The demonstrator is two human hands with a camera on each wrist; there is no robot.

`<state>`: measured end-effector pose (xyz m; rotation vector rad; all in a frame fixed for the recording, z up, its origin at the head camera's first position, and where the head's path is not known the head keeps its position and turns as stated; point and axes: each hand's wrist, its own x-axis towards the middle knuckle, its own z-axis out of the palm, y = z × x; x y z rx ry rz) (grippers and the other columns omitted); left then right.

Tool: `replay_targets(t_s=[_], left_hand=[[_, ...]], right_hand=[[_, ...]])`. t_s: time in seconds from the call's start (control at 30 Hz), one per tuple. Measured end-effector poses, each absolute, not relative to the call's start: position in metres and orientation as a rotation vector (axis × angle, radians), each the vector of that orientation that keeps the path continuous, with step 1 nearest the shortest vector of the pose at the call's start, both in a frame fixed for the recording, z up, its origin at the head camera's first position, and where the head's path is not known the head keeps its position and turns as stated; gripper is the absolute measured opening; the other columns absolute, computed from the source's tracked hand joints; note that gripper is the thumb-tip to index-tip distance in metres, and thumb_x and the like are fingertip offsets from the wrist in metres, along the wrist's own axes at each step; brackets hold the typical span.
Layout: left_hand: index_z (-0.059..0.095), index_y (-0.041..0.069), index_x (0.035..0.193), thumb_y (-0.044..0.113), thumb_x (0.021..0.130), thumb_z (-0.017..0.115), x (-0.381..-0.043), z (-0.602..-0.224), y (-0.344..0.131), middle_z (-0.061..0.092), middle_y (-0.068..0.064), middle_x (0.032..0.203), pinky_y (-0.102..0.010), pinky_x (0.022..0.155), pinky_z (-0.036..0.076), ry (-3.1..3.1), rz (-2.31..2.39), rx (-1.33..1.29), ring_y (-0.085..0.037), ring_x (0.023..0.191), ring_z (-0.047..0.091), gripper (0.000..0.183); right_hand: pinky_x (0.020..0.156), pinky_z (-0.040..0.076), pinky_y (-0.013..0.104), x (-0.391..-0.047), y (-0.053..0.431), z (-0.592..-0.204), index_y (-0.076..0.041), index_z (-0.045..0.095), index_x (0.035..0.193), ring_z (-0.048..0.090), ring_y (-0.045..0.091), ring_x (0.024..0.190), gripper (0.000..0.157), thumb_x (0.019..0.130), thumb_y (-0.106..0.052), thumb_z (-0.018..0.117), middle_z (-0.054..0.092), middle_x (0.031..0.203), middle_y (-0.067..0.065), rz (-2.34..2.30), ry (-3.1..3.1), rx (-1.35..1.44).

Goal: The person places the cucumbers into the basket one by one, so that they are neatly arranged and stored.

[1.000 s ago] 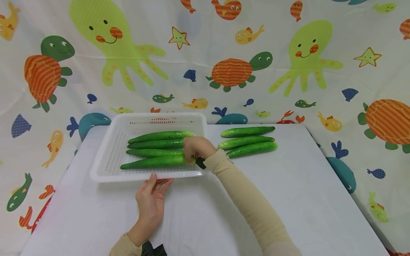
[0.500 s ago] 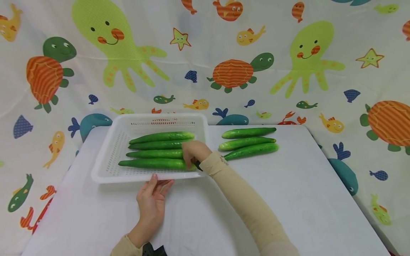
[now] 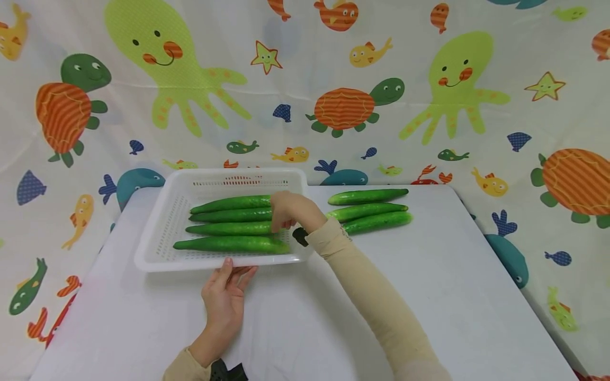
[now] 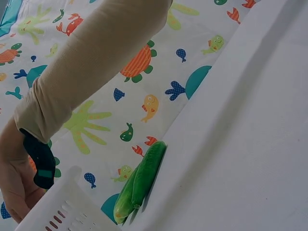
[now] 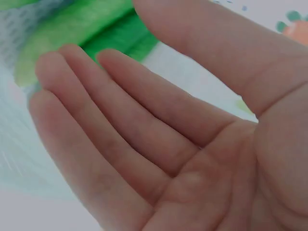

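Note:
A white plastic basket [image 3: 157,227] with slotted walls bears several green cucumbers lying side by side. My left hand [image 3: 225,301] grips its front rim, thumb on top and fingers underneath. Over the basket's right part is my right hand [image 3: 295,211], covering the right ends of the farther cucumbers. In the right wrist view the fingers of this hand [image 5: 168,154] are nearly straight, the thumb is apart, and cucumbers [image 5: 91,24] lie just beyond the fingertips. The nearest cucumber [image 3: 229,244] in the basket shows its whole length.
Three more cucumbers [image 3: 369,196] lie on the white-covered table [image 3: 429,296], right of the basket. A curtain [image 3: 295,69] printed with sea animals hangs behind the table. The left wrist view shows the basket's corner [image 4: 72,192] and the right sleeve [image 4: 91,62].
My right hand has left the nearest cucumber and moved back toward the farther ones. That cucumber has shifted slightly left and nearer the front rim. My left hand stays at the rim.

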<state>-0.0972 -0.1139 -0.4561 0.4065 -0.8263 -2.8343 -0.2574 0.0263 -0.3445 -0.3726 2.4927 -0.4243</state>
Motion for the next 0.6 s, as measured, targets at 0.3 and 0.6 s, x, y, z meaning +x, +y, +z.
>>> replay_targets(t_s=[0.3,0.6], left_hand=[[0.057,-0.004,0.087,0.008,0.102,0.056,-0.097,-0.457,-0.115,0.067,-0.016,0.080,-0.043,0.085,0.061,-0.861,-2.838,0.357,-0.026,0.078,0.071,0.020],[0.057,-0.004,0.088,0.008,0.102,0.056,-0.097,-0.456,-0.114,0.066,-0.016,0.080,-0.042,0.084,0.062,-0.864,-2.830,0.394,-0.026,0.078,0.071,0.019]], right_hand=[[0.062,0.054,0.027,-0.244,0.053,-0.317,-0.006,0.073,0.092,0.062,0.017,0.072,0.013,0.091,-0.019,0.074,0.070,0.085,0.008,-0.754,2.637,-0.643],[0.068,0.056,0.026,-0.214,0.083,-0.311,-0.008,0.074,0.097,0.062,0.011,0.076,0.013,0.096,-0.020,0.068,0.069,0.086,0.000,-1.245,2.784,-0.894]])
